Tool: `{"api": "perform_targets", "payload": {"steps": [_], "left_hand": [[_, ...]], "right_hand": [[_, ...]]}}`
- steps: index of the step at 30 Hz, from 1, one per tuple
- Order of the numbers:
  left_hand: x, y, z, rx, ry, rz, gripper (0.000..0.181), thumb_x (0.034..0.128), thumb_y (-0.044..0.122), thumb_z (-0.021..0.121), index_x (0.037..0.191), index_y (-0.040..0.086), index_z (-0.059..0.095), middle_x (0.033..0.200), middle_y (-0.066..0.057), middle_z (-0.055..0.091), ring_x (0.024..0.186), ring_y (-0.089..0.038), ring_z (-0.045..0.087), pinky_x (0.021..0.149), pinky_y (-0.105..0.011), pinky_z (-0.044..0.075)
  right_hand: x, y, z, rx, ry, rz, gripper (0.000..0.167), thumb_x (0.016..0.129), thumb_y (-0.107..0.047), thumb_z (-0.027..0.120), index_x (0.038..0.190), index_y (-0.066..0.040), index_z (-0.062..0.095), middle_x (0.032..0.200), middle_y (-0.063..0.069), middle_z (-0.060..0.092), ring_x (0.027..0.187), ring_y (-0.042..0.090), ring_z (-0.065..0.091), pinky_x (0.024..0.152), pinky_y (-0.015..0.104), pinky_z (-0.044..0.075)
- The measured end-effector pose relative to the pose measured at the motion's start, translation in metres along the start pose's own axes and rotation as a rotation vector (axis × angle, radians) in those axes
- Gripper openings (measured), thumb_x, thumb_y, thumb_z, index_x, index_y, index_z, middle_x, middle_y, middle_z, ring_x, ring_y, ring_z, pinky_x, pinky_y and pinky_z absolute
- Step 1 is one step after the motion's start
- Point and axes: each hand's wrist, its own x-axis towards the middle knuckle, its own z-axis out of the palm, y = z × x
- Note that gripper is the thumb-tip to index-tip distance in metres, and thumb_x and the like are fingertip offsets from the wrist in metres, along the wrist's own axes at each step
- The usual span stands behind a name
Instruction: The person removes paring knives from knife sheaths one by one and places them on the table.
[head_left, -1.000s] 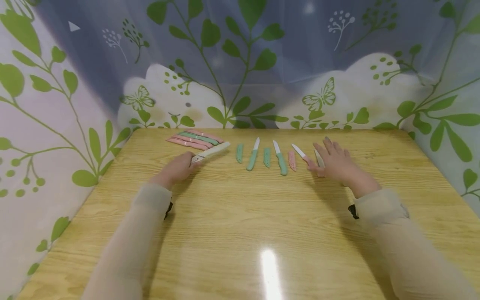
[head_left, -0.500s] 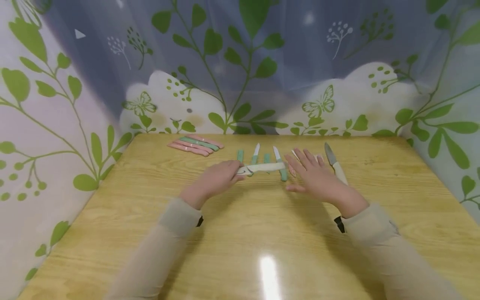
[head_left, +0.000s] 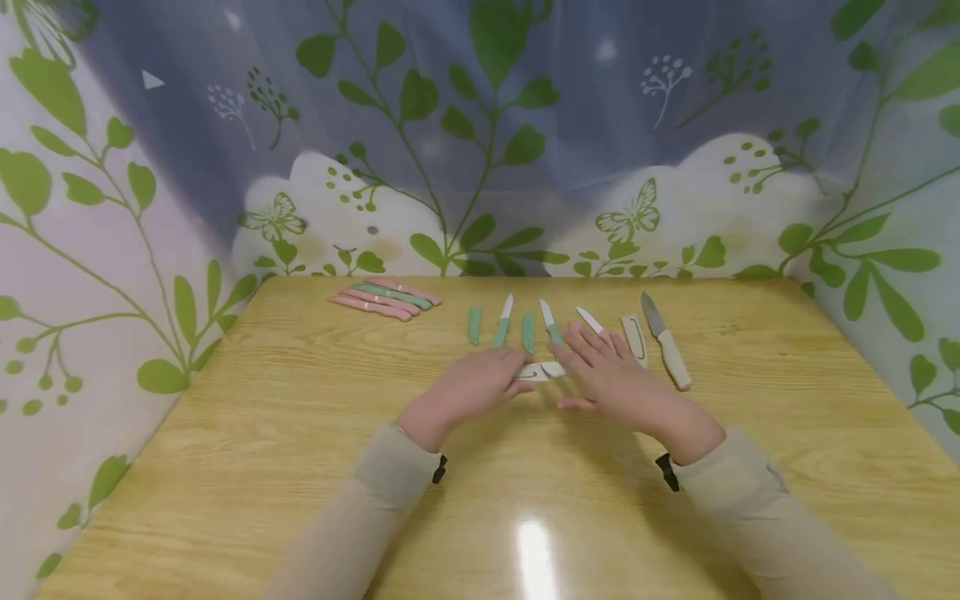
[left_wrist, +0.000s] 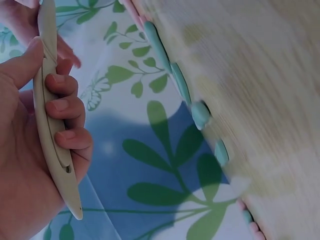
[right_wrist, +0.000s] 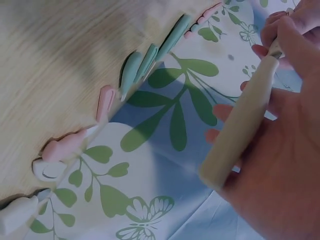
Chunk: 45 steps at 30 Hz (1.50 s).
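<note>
My left hand [head_left: 480, 383] grips the cream sheath [left_wrist: 52, 125] of a white-handled knife, its fingers curled round it in the left wrist view. The knife's pale handle [right_wrist: 240, 125] points right, across the palm side of my right hand [head_left: 618, 383]. A little metal shows where handle meets sheath. The right fingers lie fairly straight and spread behind the handle, thumb alongside. Beyond the hands are two green-handled knives [head_left: 505, 321], two green sheaths [head_left: 474, 325] and a pink-handled knife [right_wrist: 65, 145]. A pink sheath [right_wrist: 105, 102] is partly hidden in the head view.
To the right lie a white sheath [head_left: 633, 337] and a white-handled knife with a grey blade [head_left: 667, 342]. Several pink and green sheathed knives [head_left: 382, 298] lie together at the back left. A leaf-patterned curtain [head_left: 525, 208] borders the wooden table [head_left: 262, 467].
My left hand has brought the white knife from the left to the middle. My right hand has moved left from the white sheath and now meets the handle.
</note>
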Motion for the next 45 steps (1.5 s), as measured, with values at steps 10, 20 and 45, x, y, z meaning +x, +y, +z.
{"api": "perform_targets", "payload": {"steps": [10, 20, 45], "left_hand": [[0.0, 0.007, 0.005, 0.085, 0.019, 0.033, 0.04, 0.1007, 0.037, 0.049, 0.128, 0.009, 0.057, 0.115, -0.003, 0.066, 0.096, -0.014, 0.063, 0.083, -0.029, 0.052], [0.0, 0.008, 0.007, 0.072, 0.027, 0.045, 0.041, 0.1006, 0.04, 0.047, 0.128, 0.01, 0.057, 0.113, -0.001, 0.065, 0.093, -0.012, 0.062, 0.079, -0.028, 0.052], [-0.001, 0.006, 0.01, 0.057, 0.016, 0.082, 0.042, 0.101, 0.04, 0.046, 0.133, 0.015, 0.054, 0.118, 0.0, 0.064, 0.105, -0.014, 0.061, 0.088, -0.031, 0.051]], "right_hand": [[-0.002, -0.001, 0.006, -0.046, 0.168, -0.13, 0.058, 0.089, -0.031, 0.07, 0.134, -0.001, 0.052, 0.121, 0.014, 0.066, 0.114, 0.032, 0.062, 0.114, 0.058, 0.02], [-0.002, -0.001, 0.006, -0.02, 0.197, -0.137, 0.043, 0.091, -0.027, 0.067, 0.126, -0.005, 0.058, 0.11, 0.009, 0.071, 0.099, 0.024, 0.068, 0.114, 0.057, 0.018], [-0.004, 0.003, 0.001, 0.049, 0.17, -0.167, 0.032, 0.092, -0.015, 0.064, 0.122, -0.004, 0.062, 0.102, 0.006, 0.073, 0.087, 0.018, 0.071, 0.117, 0.052, 0.018]]}}
